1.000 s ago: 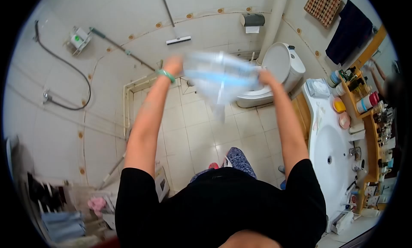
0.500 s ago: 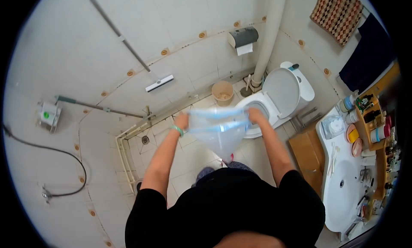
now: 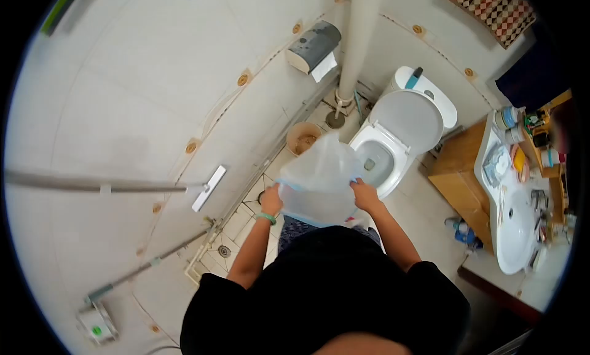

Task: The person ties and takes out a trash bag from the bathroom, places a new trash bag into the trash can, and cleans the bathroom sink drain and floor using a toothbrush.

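plastic bag point(image 3: 322, 164) | translucent, blue-edged | spread wide | held mid-air

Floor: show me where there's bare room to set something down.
Bare floor lies between the toilet and the wooden cabinet. Near the pipe it is crowded, with the bucket and toilet close by. The plastic bag hides the floor beneath it.

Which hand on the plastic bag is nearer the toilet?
The right hand, bare-wristed, gripping the plastic bag on its toilet side. The left hand, green bangle at its wrist, grips the opposite side.
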### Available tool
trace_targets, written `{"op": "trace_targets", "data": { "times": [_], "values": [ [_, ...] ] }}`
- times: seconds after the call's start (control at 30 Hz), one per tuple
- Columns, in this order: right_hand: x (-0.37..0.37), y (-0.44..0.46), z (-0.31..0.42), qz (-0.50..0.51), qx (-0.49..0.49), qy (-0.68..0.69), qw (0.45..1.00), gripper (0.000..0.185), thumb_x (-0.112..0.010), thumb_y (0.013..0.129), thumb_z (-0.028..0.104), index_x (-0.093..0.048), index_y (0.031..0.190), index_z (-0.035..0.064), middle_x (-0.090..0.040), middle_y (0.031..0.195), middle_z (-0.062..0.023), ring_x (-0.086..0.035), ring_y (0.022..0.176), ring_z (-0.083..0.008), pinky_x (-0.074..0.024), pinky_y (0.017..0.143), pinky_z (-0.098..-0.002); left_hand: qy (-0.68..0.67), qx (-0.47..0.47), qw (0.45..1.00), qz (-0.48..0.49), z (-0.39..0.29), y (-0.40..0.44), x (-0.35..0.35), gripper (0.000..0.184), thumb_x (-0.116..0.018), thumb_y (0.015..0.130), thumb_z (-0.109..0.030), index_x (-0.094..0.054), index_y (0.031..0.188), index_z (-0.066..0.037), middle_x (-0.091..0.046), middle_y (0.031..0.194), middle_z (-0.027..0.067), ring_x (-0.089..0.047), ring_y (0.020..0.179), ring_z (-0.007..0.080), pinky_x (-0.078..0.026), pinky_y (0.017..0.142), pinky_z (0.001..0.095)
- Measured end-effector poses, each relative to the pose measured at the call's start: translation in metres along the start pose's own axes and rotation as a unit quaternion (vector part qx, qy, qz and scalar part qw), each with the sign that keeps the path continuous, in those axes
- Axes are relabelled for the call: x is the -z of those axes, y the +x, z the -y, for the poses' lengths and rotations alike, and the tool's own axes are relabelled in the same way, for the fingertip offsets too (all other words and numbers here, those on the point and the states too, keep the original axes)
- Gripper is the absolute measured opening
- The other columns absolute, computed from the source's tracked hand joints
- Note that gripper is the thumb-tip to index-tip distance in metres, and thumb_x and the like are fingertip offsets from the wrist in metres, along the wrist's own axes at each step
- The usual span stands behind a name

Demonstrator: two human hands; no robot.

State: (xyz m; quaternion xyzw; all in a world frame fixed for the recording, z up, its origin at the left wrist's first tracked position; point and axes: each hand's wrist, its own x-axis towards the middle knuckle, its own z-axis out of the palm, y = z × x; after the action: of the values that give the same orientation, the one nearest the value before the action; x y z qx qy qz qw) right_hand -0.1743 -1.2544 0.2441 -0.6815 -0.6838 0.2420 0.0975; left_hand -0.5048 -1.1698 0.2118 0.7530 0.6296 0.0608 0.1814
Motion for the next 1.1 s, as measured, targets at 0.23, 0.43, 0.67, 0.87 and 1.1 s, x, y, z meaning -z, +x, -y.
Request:
{"op": "trace_targets", "data": {
  "times": [0.23, 0.43, 0.67, 0.87, 1.1],
  "values": [
    [-0.023, 0.13, 0.151, -0.085, -0.129, 0.043, 0.987, 0.052, -0.05, 0.067, 0.002, -0.05, 0.118, 0.0127, -0.055, 0.105, -0.0211, -0.06, 0.077, -0.0375, -0.0491, 0.064, -0.0442, 0.09, -0.051, 0.992, -0.067, 0.073, 0.1, 0.109, 0.044, -0.051, 0.069, 0.002, -0.05, 0.113, -0.006, -0.053, 0.099, 0.0214, -0.051, 0.095, 0.0392, -0.043, 0.08, 0.0452],
    [-0.103, 0.22, 0.195, -0.063, -0.073, 0.175, 0.98, 0.062, -0.047, 0.066, -0.004, -0.045, 0.126, 0.0127, -0.052, 0.113, -0.0251, -0.058, 0.084, -0.0397, -0.0487, 0.074, -0.0379, -0.162, -0.229, 0.946, 0.161, 0.125, 0.218, 0.008, 0.033, -0.053, 0.079, -0.006, -0.051, 0.112, -0.002, -0.051, 0.115, 0.0157, -0.049, 0.103, 0.0372, -0.039, 0.09, 0.0405],
    [-0.238, 0.308, 0.152, -0.089, -0.136, 0.647, 0.745, 0.061, -0.036, 0.065, -0.011, -0.047, 0.122, 0.008, -0.052, 0.116, -0.0074, -0.045, 0.111, -0.0153, -0.0314, 0.095, -0.0242, -0.165, -0.213, 0.93, 0.252, 0.173, 0.354, -0.186, 0.038, -0.053, 0.08, -0.013, -0.049, 0.117, -0.003, -0.048, 0.121, 0.0164, -0.045, 0.11, 0.0355, -0.035, 0.095, 0.0397],
    [-0.373, 0.367, 0.128, -0.098, -0.167, 0.549, 0.813, 0.047, -0.047, 0.072, -0.002, -0.05, 0.118, 0.0091, -0.057, 0.106, -0.0127, -0.055, 0.087, -0.019, -0.0427, 0.075, -0.027, -0.094, -0.14, 0.95, 0.263, 0.316, 0.388, -0.352, 0.045, -0.053, 0.082, -0.02, -0.046, 0.123, -0.005, -0.045, 0.126, 0.0171, -0.04, 0.117, 0.0338, -0.032, 0.099, 0.039],
    [-0.502, 0.389, 0.123, -0.124, -0.228, 0.288, 0.922, 0.04, -0.061, 0.074, 0.007, -0.053, 0.113, 0.0104, -0.049, 0.108, -0.0182, -0.058, 0.08, -0.0343, -0.0485, 0.069, -0.0374, -0.017, -0.098, 0.96, 0.262, 0.413, 0.402, -0.467, 0.049, -0.052, 0.083, -0.025, -0.044, 0.128, -0.006, -0.042, 0.131, 0.0178, -0.037, 0.123, 0.0331, -0.03, 0.102, 0.0395]
  ]
}}
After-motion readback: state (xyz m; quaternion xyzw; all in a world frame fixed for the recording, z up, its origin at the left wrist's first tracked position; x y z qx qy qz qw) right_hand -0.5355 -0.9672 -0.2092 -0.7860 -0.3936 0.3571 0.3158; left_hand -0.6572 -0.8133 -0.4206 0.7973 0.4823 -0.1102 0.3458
